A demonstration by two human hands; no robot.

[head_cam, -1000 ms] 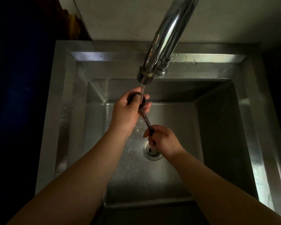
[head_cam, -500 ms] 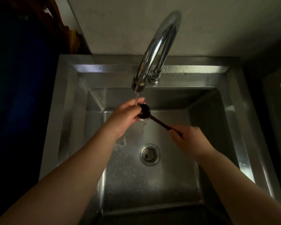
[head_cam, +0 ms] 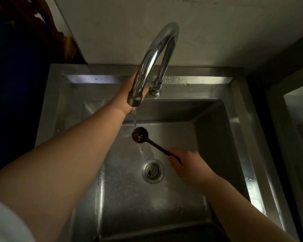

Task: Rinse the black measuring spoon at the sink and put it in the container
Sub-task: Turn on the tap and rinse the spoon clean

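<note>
A: Where is our black plastic long-handled measuring spoon (head_cam: pixel 140 135)?

B: Over the steel sink basin (head_cam: pixel 217 137), bowl under the thin stream from the curved chrome tap (head_cam: pixel 156 55), above the round drain strainer (head_cam: pixel 152 171).

A: And our hands?

B: Our right hand (head_cam: pixel 187 165) has its fingers clamped on the near end of the handle. Our left hand (head_cam: pixel 129 93) is at the far spout, mostly hidden; we cannot tell how its fingers lie.

A: How will it handle?

B: Light, stiff and, we judge, slippery when wet. We should keep pinching the handle end firmly. No container shows.
</note>
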